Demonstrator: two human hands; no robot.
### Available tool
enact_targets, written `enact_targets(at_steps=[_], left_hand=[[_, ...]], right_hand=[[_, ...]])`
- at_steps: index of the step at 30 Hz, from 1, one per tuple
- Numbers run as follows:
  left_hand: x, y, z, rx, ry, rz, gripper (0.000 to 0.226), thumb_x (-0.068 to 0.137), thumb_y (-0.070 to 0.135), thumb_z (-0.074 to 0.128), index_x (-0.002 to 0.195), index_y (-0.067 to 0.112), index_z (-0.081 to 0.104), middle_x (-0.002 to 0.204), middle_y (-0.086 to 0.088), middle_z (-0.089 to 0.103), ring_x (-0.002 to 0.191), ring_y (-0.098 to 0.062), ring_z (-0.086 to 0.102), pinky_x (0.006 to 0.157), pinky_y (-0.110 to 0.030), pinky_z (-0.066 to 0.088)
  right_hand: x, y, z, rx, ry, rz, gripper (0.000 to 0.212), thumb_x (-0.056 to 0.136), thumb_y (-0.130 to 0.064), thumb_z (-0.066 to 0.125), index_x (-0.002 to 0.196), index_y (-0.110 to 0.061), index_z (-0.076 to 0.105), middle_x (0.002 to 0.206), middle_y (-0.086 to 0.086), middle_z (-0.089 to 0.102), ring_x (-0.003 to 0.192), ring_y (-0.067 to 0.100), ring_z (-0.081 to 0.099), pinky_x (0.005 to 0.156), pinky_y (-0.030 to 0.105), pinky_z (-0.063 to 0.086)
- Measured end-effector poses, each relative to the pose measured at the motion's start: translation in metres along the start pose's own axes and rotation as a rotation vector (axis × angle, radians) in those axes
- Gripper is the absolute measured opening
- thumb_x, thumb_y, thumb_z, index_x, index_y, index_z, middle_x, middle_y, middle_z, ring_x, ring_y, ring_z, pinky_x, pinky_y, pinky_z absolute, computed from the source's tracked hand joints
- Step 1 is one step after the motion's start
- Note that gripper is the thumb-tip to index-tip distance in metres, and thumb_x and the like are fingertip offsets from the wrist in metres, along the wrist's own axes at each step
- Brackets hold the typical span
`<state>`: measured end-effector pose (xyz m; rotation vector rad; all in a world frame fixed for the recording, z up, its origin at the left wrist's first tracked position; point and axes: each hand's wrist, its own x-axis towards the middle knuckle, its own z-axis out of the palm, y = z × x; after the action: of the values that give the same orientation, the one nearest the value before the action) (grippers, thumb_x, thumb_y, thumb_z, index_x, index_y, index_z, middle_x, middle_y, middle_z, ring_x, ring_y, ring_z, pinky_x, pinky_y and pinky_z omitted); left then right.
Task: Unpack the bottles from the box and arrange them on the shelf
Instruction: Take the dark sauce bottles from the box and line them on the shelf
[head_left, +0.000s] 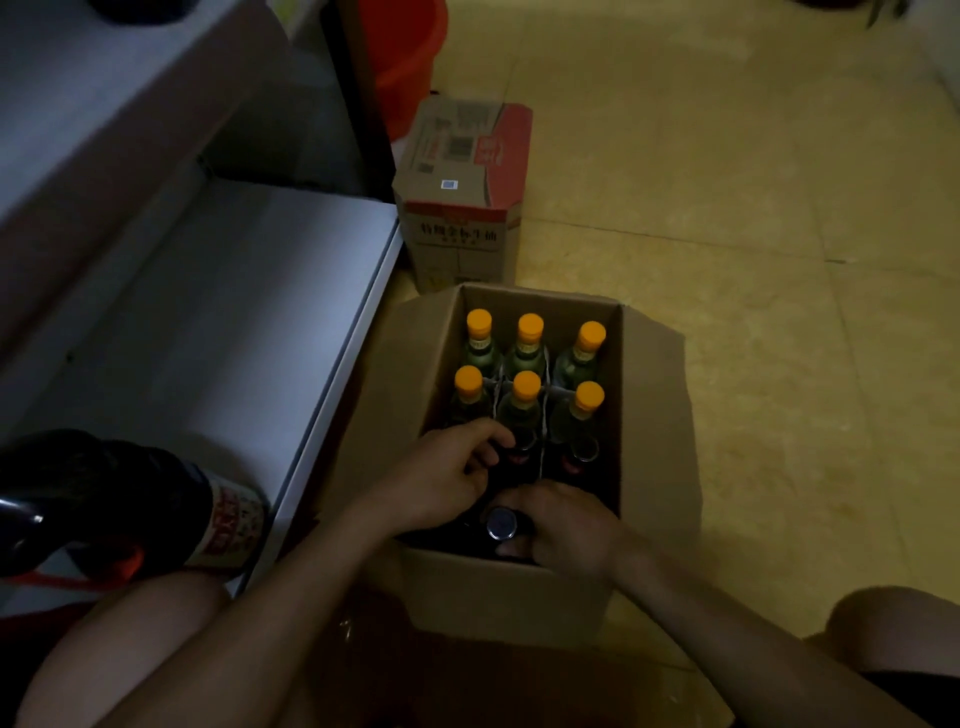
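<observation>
Pale floor tiles (753, 208) lie open across the right of the frame. An open cardboard box (654, 415), flaps spread, sits just beside the front edge of a white shelf (291, 291) at left. Six orange-capped bottles (527, 384) fill its far rows. The left hand (447, 475) curls its fingers over a dark bottle (500, 446); the right hand (569, 525) grips a silver-capped bottle (501, 522) by the near wall. A labelled bottle (228, 525) sits on the shelf, lower left. A sealed carton (462, 208) stands beyond the box.

Gripping silver-capped dark bottle (501, 523) with right hand (569, 527), second dark bottle (503, 442) with left hand (452, 470), inside open cardboard box (655, 415), beside six orange-capped bottles (526, 387).
</observation>
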<state>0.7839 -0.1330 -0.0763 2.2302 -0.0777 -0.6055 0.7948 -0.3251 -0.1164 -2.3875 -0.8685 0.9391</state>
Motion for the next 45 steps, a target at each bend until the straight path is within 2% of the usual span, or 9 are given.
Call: enact_targets(at_steps=[5,9,16,19,25,30,34,39,45], left_hand=[[-0.004,0.0,-0.008,-0.003,-0.101,-0.005,0.054,0.094,-0.009,0.056,0.139,0.021,0.056,0.125,-0.002,0.064,0.116,-0.016,0.062,0.098,-0.038,0.056],[-0.008,0.005,-0.013,-0.091,-0.21,-0.002,0.068,0.091,-0.012,0.06,0.147,0.025,0.048,0.138,-0.002,0.061,0.124,-0.018,0.062,0.098,-0.046,0.058],[-0.001,0.013,-0.007,-0.369,-0.275,0.049,0.077,0.087,-0.002,0.077,0.148,0.031,0.044,0.144,0.012,0.059,0.135,-0.005,0.055,0.111,-0.028,0.049],[0.001,0.013,-0.001,-0.427,-0.216,0.05,0.072,0.085,0.011,0.083,0.135,0.049,0.047,0.132,0.028,0.064,0.127,0.007,0.058,0.104,-0.021,0.052],[0.002,0.018,0.01,-0.451,0.006,0.05,0.067,0.079,0.026,0.09,0.129,0.049,0.052,0.124,0.035,0.066,0.116,0.011,0.063,0.09,-0.011,0.053],[0.0,0.026,0.003,-0.556,0.038,0.086,0.068,0.073,0.032,0.091,0.133,0.037,0.057,0.128,0.017,0.071,0.118,-0.004,0.068,0.098,-0.029,0.058],[-0.004,0.032,-0.01,-0.685,-0.014,0.061,0.063,0.065,0.033,0.089,0.122,0.042,0.063,0.121,0.012,0.075,0.113,-0.008,0.071,0.088,-0.022,0.058],[-0.002,0.034,-0.016,-0.86,-0.101,0.035,0.068,0.06,0.024,0.085,0.126,0.029,0.066,0.123,-0.006,0.075,0.119,-0.027,0.069,0.108,-0.049,0.05],[0.007,0.041,-0.014,-0.986,-0.141,0.04,0.053,0.069,0.018,0.083,0.121,0.022,0.073,0.125,-0.013,0.074,0.119,-0.032,0.07,0.103,-0.045,0.054]], right_hand=[[-0.007,0.001,-0.012,0.073,0.124,-0.017,0.028,0.09,-0.038,0.074,0.114,-0.04,0.062,0.112,-0.016,0.068,0.106,0.008,0.063,0.087,0.036,0.052],[-0.031,-0.007,-0.051,0.277,0.327,-0.052,0.02,0.088,-0.043,0.075,0.104,-0.047,0.064,0.101,-0.024,0.071,0.095,-0.005,0.066,0.076,0.013,0.051],[-0.045,-0.032,-0.09,0.614,0.565,-0.144,0.014,0.084,-0.04,0.077,0.098,-0.041,0.074,0.098,-0.02,0.077,0.092,-0.002,0.074,0.071,0.013,0.056],[-0.041,-0.039,-0.095,0.667,0.649,-0.161,0.015,0.087,-0.029,0.079,0.097,-0.04,0.075,0.095,-0.021,0.078,0.092,-0.003,0.073,0.071,0.013,0.056],[-0.03,-0.051,-0.103,0.787,0.818,-0.184,0.019,0.086,-0.021,0.08,0.095,-0.037,0.077,0.088,-0.017,0.079,0.082,-0.003,0.074,0.066,0.008,0.053],[-0.019,-0.058,-0.114,0.89,0.724,-0.247,0.029,0.091,-0.041,0.067,0.115,-0.026,0.073,0.103,-0.003,0.08,0.097,0.006,0.075,0.081,0.018,0.058],[-0.018,-0.048,-0.112,0.909,0.479,-0.279,0.045,0.093,-0.046,0.058,0.13,-0.022,0.065,0.124,0.0,0.074,0.119,0.014,0.069,0.1,0.033,0.056],[-0.022,-0.036,-0.118,1.141,0.253,-0.286,0.057,0.093,-0.038,0.062,0.147,-0.024,0.052,0.141,0.004,0.065,0.132,0.023,0.061,0.106,0.042,0.05],[-0.012,-0.037,-0.113,1.266,0.404,-0.311,0.062,0.086,-0.032,0.072,0.144,-0.017,0.056,0.132,0.013,0.07,0.12,0.033,0.069,0.093,0.043,0.055]])
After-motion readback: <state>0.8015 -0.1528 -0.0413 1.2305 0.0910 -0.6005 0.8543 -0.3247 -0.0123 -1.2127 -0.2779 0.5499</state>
